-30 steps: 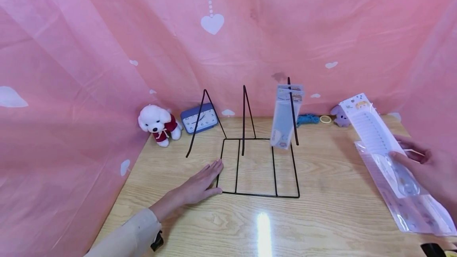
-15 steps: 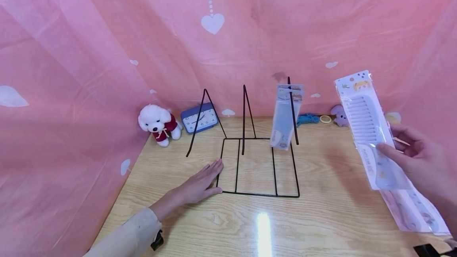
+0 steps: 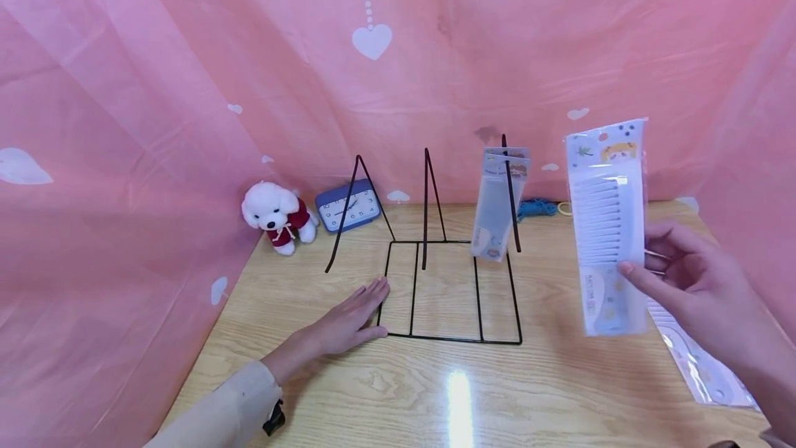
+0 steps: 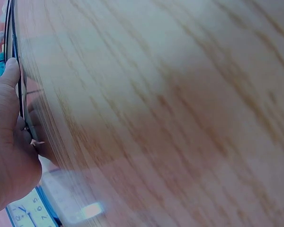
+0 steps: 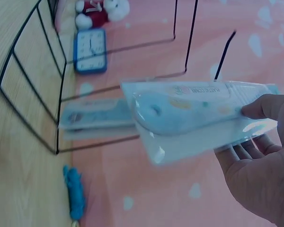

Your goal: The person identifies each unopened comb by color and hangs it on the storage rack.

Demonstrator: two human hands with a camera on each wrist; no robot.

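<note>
A packaged comb (image 3: 606, 227) in a clear sleeve is pinched by my right hand (image 3: 696, 289), thumb in front and fingers behind, raised above the right side of the table. In the right wrist view the comb package (image 5: 189, 109) shows its handle end. Flat on the table, my left hand (image 3: 351, 320) touches the left side of the black wire rack (image 3: 448, 340) with fingers straight. From the rack's right hook (image 3: 511, 199) hang comb packages (image 3: 497, 209). The middle hook (image 3: 425, 206) and left hook (image 3: 340, 216) carry nothing. Behind my right hand lies more comb packaging (image 3: 703, 361).
At the back left stand a white toy dog (image 3: 272, 216) in a red top and a blue clock (image 3: 348, 206). A blue corded item (image 3: 537, 208) and a yellow ring (image 3: 564, 209), partly hidden, lie at the back. Pink cloth (image 3: 435, 75) encloses the wooden table (image 3: 348, 399).
My right hand has lifted the packaged comb off the others on the table and moved it left, turning it nearly upright. The left hand and the rack have stayed put.
</note>
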